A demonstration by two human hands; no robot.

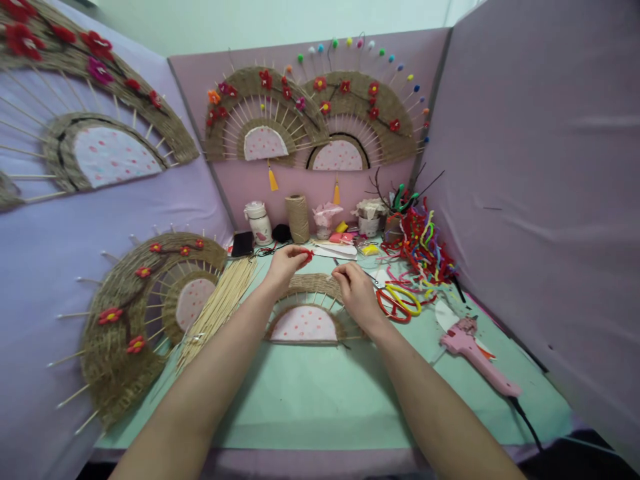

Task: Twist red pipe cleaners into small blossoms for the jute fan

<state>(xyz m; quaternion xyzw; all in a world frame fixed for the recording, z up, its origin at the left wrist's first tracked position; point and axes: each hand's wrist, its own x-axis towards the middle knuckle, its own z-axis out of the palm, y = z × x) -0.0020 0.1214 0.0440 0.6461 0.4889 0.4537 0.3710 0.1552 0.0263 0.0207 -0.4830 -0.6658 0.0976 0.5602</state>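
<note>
Over the far half of the table, my left hand [284,268] is closed in a pinch. Between its fingertips sits a small red pipe-cleaner piece [307,255], its exact shape too small to tell. My right hand [354,285] is a short way to the right, thumb and finger pressed together; whatever they hold, if anything, I cannot make out. Beneath both hands lies a small twine-woven fan [311,284] with a white, red-dotted half-round centre [306,325]. My wrists and hands cover parts of its sides.
Right of my right hand lie scissors [395,303] with red and yellow handles. A pink glue gun [475,357] rests farther right, its cord trailing off the edge. Pipe cleaners [420,247] pile up behind. Thin sticks [220,300] and a flowered fan [107,320] are at left; a twine spool [298,219] stands behind.
</note>
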